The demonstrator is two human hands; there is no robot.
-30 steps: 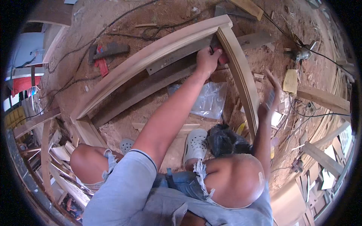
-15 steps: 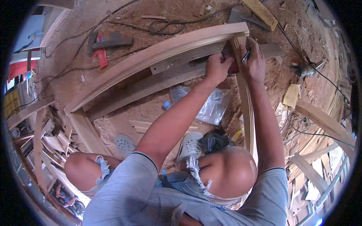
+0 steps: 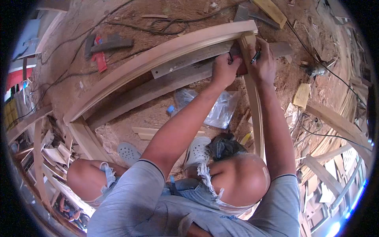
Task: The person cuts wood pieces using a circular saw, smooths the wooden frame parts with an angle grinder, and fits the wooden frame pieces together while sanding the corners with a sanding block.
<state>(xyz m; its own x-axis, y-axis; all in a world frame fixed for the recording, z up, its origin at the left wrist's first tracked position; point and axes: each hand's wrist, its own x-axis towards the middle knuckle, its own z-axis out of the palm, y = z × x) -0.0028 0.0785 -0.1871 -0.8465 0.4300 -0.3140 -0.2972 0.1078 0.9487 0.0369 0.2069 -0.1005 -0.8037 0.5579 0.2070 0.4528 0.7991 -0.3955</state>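
A wooden frame (image 3: 166, 48) with a curved top rail stands in front of my knees. Inside its upper right corner, my left hand (image 3: 226, 70) is closed on a dark red block (image 3: 241, 66) pressed against the side rail. My right hand (image 3: 263, 65) wraps the outer side of that rail (image 3: 252, 94), with a dark pen (image 3: 256, 56) between its fingers. Behind the curved rail lies a grey metal-like strip (image 3: 177, 63) with a hole at its end. A darker board (image 3: 150, 93) runs below it.
A clear plastic bag (image 3: 221, 110) and a black bag (image 3: 225, 147) lie on the dusty floor inside the frame. Black cables (image 3: 169, 28) cross the ground beyond it. Wood scraps are piled at both sides. At lower left, part of another person (image 3: 67, 209) shows.
My right hand has come in from the right to the side rail, and the pen now shows in it. The frame's upper corner has shifted right in view. My left hand stays at the block.
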